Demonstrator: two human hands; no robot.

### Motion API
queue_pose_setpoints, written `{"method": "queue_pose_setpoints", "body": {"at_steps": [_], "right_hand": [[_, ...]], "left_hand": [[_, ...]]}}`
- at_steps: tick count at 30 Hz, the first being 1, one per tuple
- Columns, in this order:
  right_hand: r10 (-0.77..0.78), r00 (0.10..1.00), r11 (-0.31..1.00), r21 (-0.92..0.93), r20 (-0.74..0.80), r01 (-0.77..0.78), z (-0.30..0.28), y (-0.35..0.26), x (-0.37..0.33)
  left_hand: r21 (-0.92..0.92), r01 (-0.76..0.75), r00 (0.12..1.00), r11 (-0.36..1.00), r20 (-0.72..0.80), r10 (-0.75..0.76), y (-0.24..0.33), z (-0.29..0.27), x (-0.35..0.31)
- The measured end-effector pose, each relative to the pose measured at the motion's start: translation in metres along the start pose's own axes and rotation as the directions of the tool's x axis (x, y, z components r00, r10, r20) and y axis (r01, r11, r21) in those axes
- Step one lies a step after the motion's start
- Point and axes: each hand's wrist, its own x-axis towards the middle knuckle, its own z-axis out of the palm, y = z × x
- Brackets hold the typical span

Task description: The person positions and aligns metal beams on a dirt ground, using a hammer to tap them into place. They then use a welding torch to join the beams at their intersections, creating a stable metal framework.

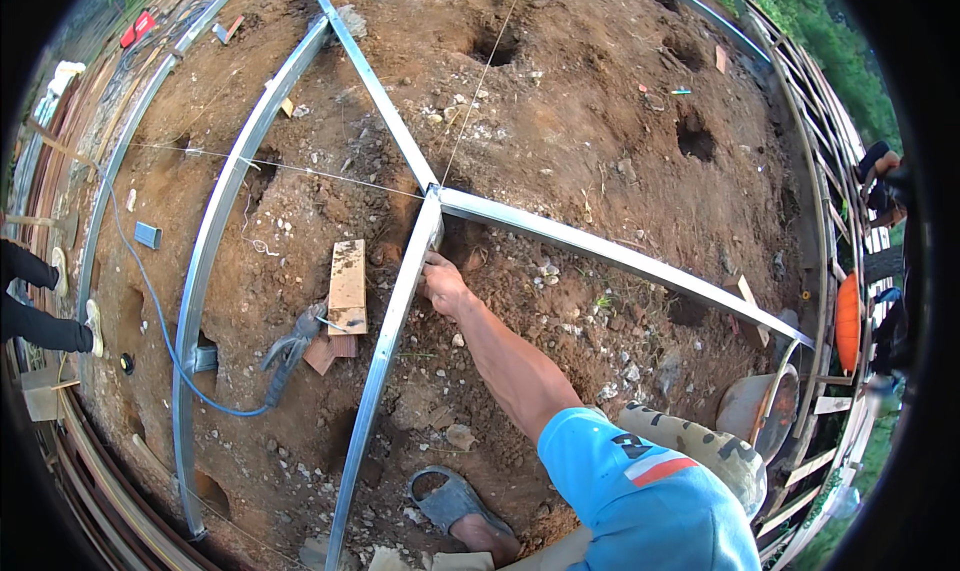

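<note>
My bare right hand (444, 286) reaches up from the lower right and is closed against the side of a galvanized metal beam (392, 316), just below the joint. Its fingertips are partly hidden by the beam. At that joint (432, 191) several beams meet over a hole in the soil. To the left of the beam, a grey welding electrode holder (290, 354) on a blue cable (160, 311) leans on a wooden block (347, 281). Pieces of reddish brick (322, 355) lie beneath the block. My left hand is out of view.
Strings (320, 174) stretch across the stony soil, which has several dug holes (697, 138). A curved metal beam (215, 231) runs on the left. A bucket (762, 411) stands at the right by a plank edge. Another person's legs (45, 301) show at the far left.
</note>
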Motion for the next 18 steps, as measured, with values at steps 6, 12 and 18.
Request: {"method": "queue_pose_setpoints", "body": {"at_steps": [6,12,18], "right_hand": [[0.049,0.999,0.996,-0.074,-0.021,-0.051,-0.001,-0.002,0.029],[0.091,0.991,0.966,-0.25,0.099,-0.064,-0.002,-0.005,0.038],[-0.345,0.93,0.522,-0.797,0.129,0.304,-0.001,-0.002,0.029]], "left_hand": [[0.001,0.197,0.975,0.98,-0.1,-0.196,0.003,0.008,-0.028],[0.177,0.249,0.962,0.952,0.07,-0.264,0.004,-0.003,-0.026],[0.037,0.211,0.977,0.977,-0.002,-0.211,0.007,0.002,-0.028]]}}
